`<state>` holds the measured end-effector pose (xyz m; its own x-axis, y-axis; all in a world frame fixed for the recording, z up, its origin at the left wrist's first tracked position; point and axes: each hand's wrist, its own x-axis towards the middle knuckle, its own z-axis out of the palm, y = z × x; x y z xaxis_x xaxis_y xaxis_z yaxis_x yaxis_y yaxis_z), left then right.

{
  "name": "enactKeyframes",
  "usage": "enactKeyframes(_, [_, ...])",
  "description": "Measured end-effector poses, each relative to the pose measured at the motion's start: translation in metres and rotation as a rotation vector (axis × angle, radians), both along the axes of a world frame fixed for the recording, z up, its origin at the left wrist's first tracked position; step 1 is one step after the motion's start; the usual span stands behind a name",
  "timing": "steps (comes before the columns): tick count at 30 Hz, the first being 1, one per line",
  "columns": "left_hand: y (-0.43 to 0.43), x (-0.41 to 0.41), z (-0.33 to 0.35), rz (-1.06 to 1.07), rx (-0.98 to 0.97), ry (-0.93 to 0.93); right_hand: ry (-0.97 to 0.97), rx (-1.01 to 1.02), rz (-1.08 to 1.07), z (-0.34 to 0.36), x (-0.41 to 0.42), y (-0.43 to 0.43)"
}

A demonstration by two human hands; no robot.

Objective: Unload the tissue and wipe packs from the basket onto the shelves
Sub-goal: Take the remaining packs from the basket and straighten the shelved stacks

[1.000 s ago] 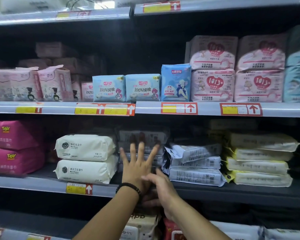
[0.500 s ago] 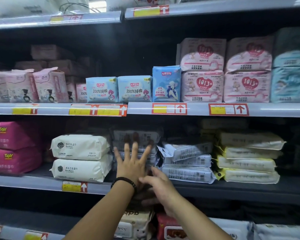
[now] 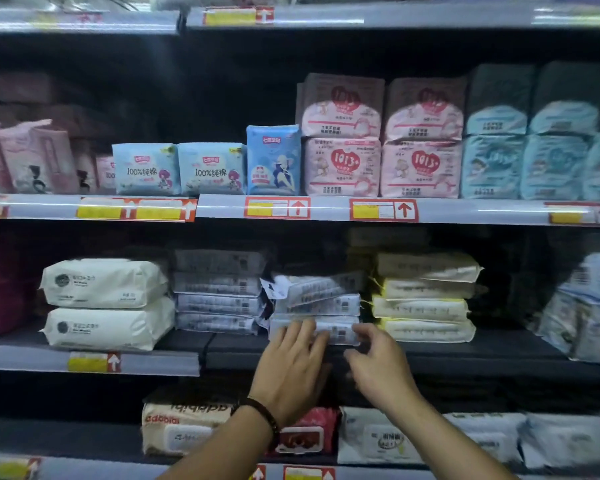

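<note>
My left hand (image 3: 291,362) and right hand (image 3: 378,362), both open, rest their fingertips on the bottom grey wipe pack (image 3: 329,329), at twelve o'clock on the middle shelf (image 3: 465,358).

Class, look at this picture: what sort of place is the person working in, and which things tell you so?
Most likely a shop aisle, probably a supermarket. Long metal shelves carry red-and-yellow price tags along their edges, and packaged goods sit in neat stacks, such as the wipe packs that both hands reach for.

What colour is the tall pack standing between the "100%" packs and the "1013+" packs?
Light blue, with a red label on top; the tall pack shows best in the head view.
</note>
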<state>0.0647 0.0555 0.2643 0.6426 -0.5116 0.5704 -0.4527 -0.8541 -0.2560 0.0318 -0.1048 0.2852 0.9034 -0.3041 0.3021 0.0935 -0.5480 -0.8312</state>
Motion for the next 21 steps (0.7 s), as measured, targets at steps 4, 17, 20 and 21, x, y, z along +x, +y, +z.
enactKeyframes(4, [-0.006, -0.005, -0.008, 0.086, 0.024, 0.142, 0.153, 0.128, 0.14, -0.001, -0.002, -0.005])
enactKeyframes(17, [-0.009, 0.014, 0.004, 0.137, 0.049, 0.259, 0.305, 0.244, 0.34, 0.016, 0.015, -0.003])
enactKeyframes(20, [-0.008, 0.013, 0.007, 0.117, 0.081, 0.191, 0.246, 0.234, 0.27, 0.015, 0.016, -0.005])
enactKeyframes(21, [-0.008, 0.011, 0.007, 0.092, 0.091, 0.13, 0.191, 0.208, 0.206, 0.013, 0.018, -0.008])
